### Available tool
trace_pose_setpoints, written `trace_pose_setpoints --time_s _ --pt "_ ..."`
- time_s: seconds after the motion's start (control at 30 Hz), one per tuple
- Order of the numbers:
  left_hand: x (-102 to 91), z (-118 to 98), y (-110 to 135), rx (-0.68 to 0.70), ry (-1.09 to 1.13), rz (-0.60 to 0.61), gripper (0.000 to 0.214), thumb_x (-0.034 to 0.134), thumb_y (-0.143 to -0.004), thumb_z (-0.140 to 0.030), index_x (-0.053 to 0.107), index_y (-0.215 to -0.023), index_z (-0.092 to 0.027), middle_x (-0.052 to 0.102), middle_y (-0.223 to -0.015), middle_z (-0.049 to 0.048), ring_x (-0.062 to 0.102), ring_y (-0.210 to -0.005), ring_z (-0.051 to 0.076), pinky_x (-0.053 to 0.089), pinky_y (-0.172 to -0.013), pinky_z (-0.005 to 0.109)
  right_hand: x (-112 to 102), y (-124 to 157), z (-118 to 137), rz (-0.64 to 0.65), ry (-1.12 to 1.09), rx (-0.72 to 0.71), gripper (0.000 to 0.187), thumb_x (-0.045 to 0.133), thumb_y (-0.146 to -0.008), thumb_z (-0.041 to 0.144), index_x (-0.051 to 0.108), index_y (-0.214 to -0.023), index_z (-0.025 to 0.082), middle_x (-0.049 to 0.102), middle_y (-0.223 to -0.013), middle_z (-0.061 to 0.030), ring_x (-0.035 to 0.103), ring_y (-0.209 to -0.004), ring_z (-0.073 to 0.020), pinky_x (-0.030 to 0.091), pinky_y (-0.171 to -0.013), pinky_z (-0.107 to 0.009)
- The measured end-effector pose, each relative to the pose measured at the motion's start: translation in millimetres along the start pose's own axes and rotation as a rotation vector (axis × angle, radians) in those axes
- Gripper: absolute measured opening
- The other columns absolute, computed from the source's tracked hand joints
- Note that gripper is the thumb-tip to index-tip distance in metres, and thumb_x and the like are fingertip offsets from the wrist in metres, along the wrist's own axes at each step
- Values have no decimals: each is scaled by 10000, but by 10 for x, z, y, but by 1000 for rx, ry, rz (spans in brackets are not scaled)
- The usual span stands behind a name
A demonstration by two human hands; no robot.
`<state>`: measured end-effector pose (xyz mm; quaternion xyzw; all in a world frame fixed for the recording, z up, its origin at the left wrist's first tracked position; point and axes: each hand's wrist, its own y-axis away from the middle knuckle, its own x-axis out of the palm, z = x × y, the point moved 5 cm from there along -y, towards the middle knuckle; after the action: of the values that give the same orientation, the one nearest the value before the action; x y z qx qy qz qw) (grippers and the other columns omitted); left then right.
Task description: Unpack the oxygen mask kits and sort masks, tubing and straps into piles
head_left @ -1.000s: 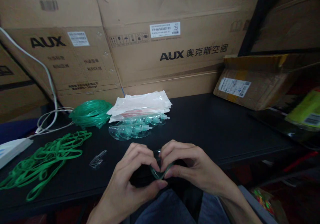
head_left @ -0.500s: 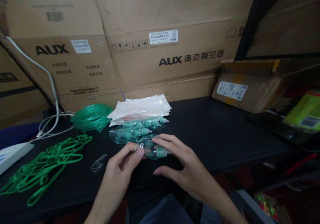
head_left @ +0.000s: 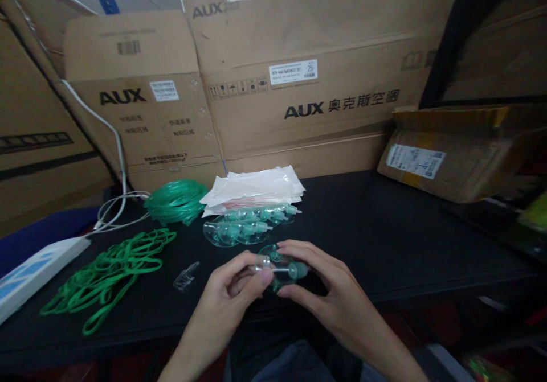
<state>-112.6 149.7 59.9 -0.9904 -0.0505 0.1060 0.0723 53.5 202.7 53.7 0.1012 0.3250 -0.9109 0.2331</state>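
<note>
A clear, green-tinted oxygen mask (head_left: 280, 276) is held low over the front of the black table. My left hand (head_left: 237, 282) pinches its left rim between thumb and fingers. From the other side, my right hand (head_left: 318, 271) curves round the mask, fingertips at its upper edge and thumb at its lower edge. The mask's connector points right, partly inside the right hand's grip. Just beyond my hands lie several more masks (head_left: 233, 233) in two rows. Small clear plastic strips (head_left: 186, 276) are left of my left hand.
White paper-like pouches (head_left: 256, 185) are stacked behind the masks. Coiled green tubing (head_left: 175, 200) and a tangle of green elastic straps (head_left: 115, 274) lie on the left, near a white power strip (head_left: 40, 271). Cardboard boxes (head_left: 342, 52) wall off the back; a worn box (head_left: 448, 154) stands right.
The mask has turned so its connector faces more toward me. My right thumb has come up to the mask's lower edge. The camera view has shifted, moving the scene rightward.
</note>
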Motion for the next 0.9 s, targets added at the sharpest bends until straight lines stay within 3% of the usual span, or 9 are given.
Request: trace_pose_setpoints --time_s 0.1,0.17,0.3,0.37,0.47,0.53,0.67,0.77,0.9 --pt "7 -60 12 55 -67 -1 273 647 -903 -461 716 -839 -204 692 -858 14 630 -775 153 501 -730 221 4 -3 -69 -15 -17 56 366 763 -868 270 676 -1223 293 707 -1262 -12 654 -1186 -194 493 -1057 -293" --pt "-119 -113 36 116 -231 -64 270 609 -931 -462 744 -956 -229 724 -933 25 667 -864 181 513 -795 248 -1 -5 -109 -32 -62 134 316 732 -891 307 679 -1202 294 715 -1234 -14 672 -1150 -201 520 -1020 -302" --pt "-736 -219 102 215 -733 -320 350 562 -934 -536 761 -994 -255 746 -1046 49 673 -1009 255 490 -935 353 -4 3 -119 -34 -157 232 304 707 -900 361 684 -1190 272 727 -1187 -30 696 -1103 -208 548 -979 -301" --pt "-1128 -202 90 174 -971 -414 447 519 -919 -605 760 -1026 -244 743 -1088 76 664 -1034 311 481 -963 437 -3 10 -103 -27 -183 239 323 710 -893 364 686 -1197 259 730 -1176 -38 702 -1088 -210 550 -979 -306" --pt "-1617 -86 0 88 -1289 -447 510 466 -933 -593 769 -1060 -202 731 -1130 139 637 -1068 389 475 -953 532 -1 19 -83 -16 -184 242 331 715 -884 372 698 -1186 238 728 -1187 -56 701 -1080 -222 558 -970 -323" --pt "-1819 15 -73 67 -1408 -420 497 480 -938 -557 781 -1044 -176 729 -1116 169 644 -1041 401 492 -928 537 2 19 -68 -2 -176 235 323 719 -881 377 706 -1171 234 727 -1192 -62 693 -1092 -232 559 -971 -337" --pt "-1968 126 -158 84 -1483 -383 400 517 -937 -467 797 -928 -181 743 -1026 158 667 -983 408 536 -810 505 -1 12 -45 18 -187 222 317 723 -888 380 707 -1175 248 729 -1181 -56 688 -1096 -236 559 -976 -357" --pt "-1949 16 -153 159 -1473 -440 371 519 -931 -446 787 -851 -202 748 -976 121 689 -941 393 540 -767 484 -10 7 -36 18 -196 217 306 731 -885 359 707 -1169 246 727 -1183 -54 687 -1093 -233 555 -977 -356" --pt "-1894 -421 -78 260 -1358 -779 373 483 -959 -494 748 -974 -232 748 -909 17 711 -963 324 513 -737 420 -16 8 -30 17 -208 216 289 732 -885 345 710 -1155 247 728 -1168 -46 686 -1090 -225 551 -977 -347"
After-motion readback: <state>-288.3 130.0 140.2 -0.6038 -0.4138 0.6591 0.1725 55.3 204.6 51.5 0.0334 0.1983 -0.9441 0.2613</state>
